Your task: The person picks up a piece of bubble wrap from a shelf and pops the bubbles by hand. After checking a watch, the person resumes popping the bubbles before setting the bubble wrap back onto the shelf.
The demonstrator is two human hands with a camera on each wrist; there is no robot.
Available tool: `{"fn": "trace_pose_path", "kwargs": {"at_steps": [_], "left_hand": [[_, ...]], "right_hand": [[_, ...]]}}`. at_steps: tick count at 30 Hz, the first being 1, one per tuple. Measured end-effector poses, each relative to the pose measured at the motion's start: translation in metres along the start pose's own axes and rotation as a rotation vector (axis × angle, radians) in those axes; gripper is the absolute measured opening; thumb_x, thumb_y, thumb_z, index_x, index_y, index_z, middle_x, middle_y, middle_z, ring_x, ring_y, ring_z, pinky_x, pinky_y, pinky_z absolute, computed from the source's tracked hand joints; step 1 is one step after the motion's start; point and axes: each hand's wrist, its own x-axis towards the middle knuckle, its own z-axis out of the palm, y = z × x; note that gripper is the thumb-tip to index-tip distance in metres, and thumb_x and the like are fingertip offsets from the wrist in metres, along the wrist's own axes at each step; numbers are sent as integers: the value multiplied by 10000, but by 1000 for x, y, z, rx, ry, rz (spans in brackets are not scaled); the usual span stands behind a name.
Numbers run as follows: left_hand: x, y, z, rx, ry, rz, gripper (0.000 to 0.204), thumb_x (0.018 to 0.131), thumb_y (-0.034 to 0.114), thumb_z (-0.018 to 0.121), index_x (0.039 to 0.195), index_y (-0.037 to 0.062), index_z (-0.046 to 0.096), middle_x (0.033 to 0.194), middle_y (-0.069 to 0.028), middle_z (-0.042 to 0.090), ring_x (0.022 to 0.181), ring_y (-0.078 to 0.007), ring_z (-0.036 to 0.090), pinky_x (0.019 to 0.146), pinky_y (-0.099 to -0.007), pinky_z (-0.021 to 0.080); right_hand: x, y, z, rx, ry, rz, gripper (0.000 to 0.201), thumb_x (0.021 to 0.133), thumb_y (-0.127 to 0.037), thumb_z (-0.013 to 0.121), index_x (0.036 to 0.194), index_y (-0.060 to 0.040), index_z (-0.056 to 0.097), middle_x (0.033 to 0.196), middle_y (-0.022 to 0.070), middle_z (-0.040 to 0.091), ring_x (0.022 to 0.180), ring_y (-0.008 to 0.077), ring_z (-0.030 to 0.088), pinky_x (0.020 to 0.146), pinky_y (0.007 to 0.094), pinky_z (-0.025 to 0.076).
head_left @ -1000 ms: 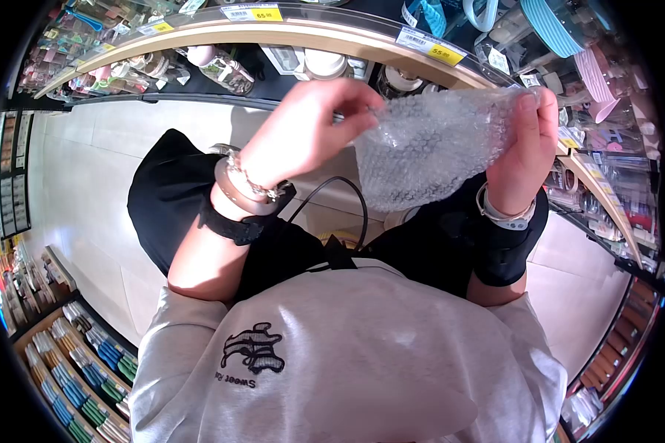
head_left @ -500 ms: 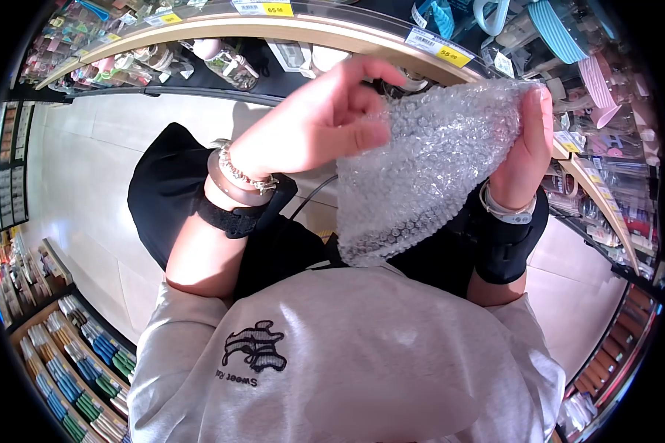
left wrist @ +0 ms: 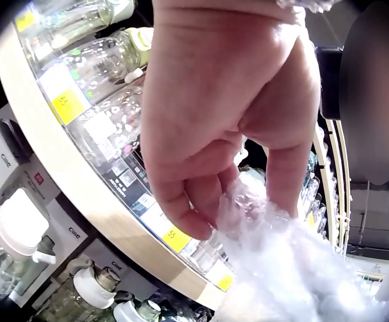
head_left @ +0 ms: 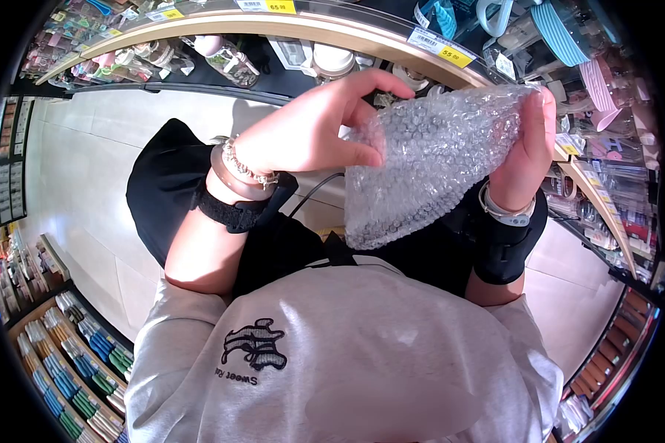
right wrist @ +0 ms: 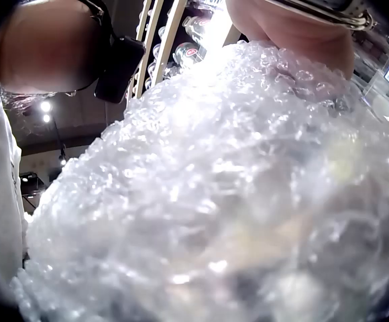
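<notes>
The crinkled clear bubble wrap is spanning both hands, now hanging lower than a second ago, exposing more surface. The left hand is holding its near edge, index finger extending away; the right hand is gripping its far end.

Both arms are bent at the elbow and held out in front of the torso. The left forearm slants inward to the left wrist. The left hand is turned inward, towards the right hand. Its index finger is extended in an arch, well apart from the thumb; the remaining fingers are bent, as the left wrist view confirms. The right hand points away from the torso, thumb raised alongside the fingers in a pinching grip. In the right wrist view, its fingertips are hidden. The hands are apart.
</notes>
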Motion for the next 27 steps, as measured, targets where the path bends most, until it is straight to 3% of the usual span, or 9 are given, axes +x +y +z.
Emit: {"fn": "trace_pose_path", "kwargs": {"at_steps": [5, 8, 12, 15, 18, 21, 25, 27], "left_hand": [[2, -5, -1, -10, 196, 86, 620, 644, -119, 625, 1197, 53, 403, 633, 63, 413, 611, -38, 429, 610, -165, 347], [2, -3, -8, 56, 272, 117, 612, 628, -130, 631, 1172, 49, 415, 642, 83, 345, 601, -23, 359, 580, -148, 306], [-3, 5, -16, 87, 296, 74, 553, 651, -126, 603, 1152, 28, 424, 686, 80, 361, 625, 5, 349, 569, -123, 286], [-6, 5, -19, -160, 273, 130, 505, 712, -59, 578, 1181, 24, 412, 719, 65, 381, 656, -17, 365, 609, -140, 311], [-6, 10, -23, -379, 321, 70, 483, 774, 22, 553, 1227, 20, 385, 747, 48, 397, 700, -48, 386, 658, -172, 332], [-7, 0, -33, -187, 205, 219, 475, 813, 74, 531, 1255, 17, 364, 747, 40, 411, 732, -75, 402, 690, -196, 336], [-12, 8, -30, -192, 144, 262, 504, 795, -43, 522, 1264, 7, 343, 735, 25, 409, 704, -78, 406, 661, -192, 358], [-15, 13, -31, -98, 134, 221, 540, 780, -89, 500, 1280, 22, 331, 809, -2, 488, 686, -68, 410, 649, -188, 367]], "right_hand": [[0, -4, 5, 38, -14, 49, 214, 881, -120, 504, 1066, -34, 440, 878, 31, 553, 764, 92, 533, 684, 201, 422], [-2, -3, 3, -235, -177, 93, 359, 822, -51, 575, 1148, -34, 426, 932, 44, 567, 818, 98, 542, 725, 210, 426], [-3, -6, 5, -236, -251, 129, 427, 773, 33, 596, 1160, -45, 431, 954, 42, 568, 827, 86, 530, 718, 208, 422], [-3, -10, 8, -324, -264, 74, 459, 761, 72, 578, 1179, -42, 425, 934, 32, 561, 827, 80, 526, 715, 199, 420], [-2, -9, 12, -337, -245, 7, 493, 756, 104, 550, 1207, -40, 410, 928, 28, 553, 818, 74, 525, 717, 194, 421], [0, -8, 9, -322, -216, -26, 502, 760, 111, 539, 1222, -28, 398, 932, 29, 550, 811, 74, 533, 725, 192, 423], [1, -15, 6, -294, -193, -48, 478, 766, 108, 541, 1208, -11, 404, 929, 34, 554, 798, 76, 543, 724, 182, 423], [-1, -16, 12, -251, -155, -77, 459, 769, 103, 544, 1194, -5, 412, 923, 37, 558, 795, 74, 545, 719, 177, 424]]}}
